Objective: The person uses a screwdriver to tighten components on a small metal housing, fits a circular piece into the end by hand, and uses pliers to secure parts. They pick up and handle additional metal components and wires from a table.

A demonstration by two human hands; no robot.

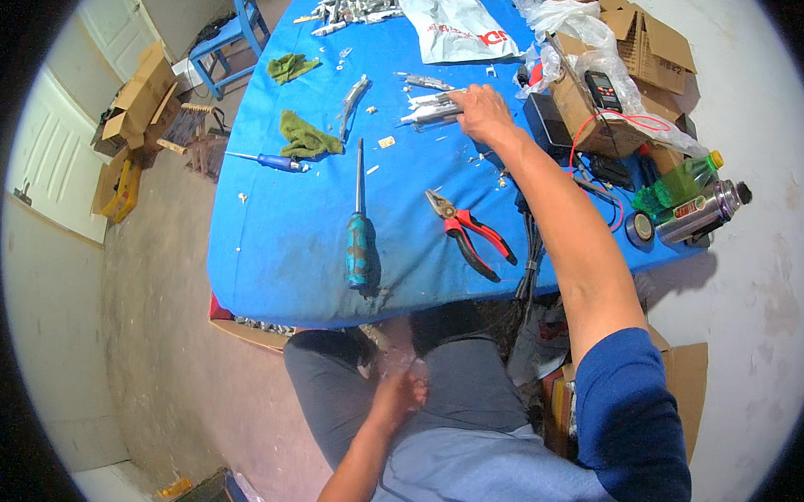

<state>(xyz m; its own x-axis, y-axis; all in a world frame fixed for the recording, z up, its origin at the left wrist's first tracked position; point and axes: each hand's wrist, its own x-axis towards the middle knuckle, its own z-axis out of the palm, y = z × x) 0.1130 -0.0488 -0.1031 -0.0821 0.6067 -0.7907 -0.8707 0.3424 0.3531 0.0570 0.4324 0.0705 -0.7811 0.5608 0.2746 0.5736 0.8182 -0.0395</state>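
Observation:
My right hand (485,114) reaches far across the blue-covered table, fingers bent down onto a small pile of slim grey-white stick-shaped parts (431,116). Its fingertips close on the right end of the pile. Low in front of my lap, my left hand (401,393) is curled closed; what it holds is blurred. A pale, see-through shape shows just beyond its fingers. Nearer on the table lie a teal-handled screwdriver (357,249) and red-and-black pliers (470,233). Another slim grey part (352,103) lies left of the pile.
Green cloths (309,136) and a blue-handled screwdriver (277,162) lie at the left. A heap of similar parts (366,6) and a white plastic bag (454,27) occupy the far end. Cardboard boxes, a meter (602,91), a green bottle (683,183) and a metal flask (700,213) crowd the right edge.

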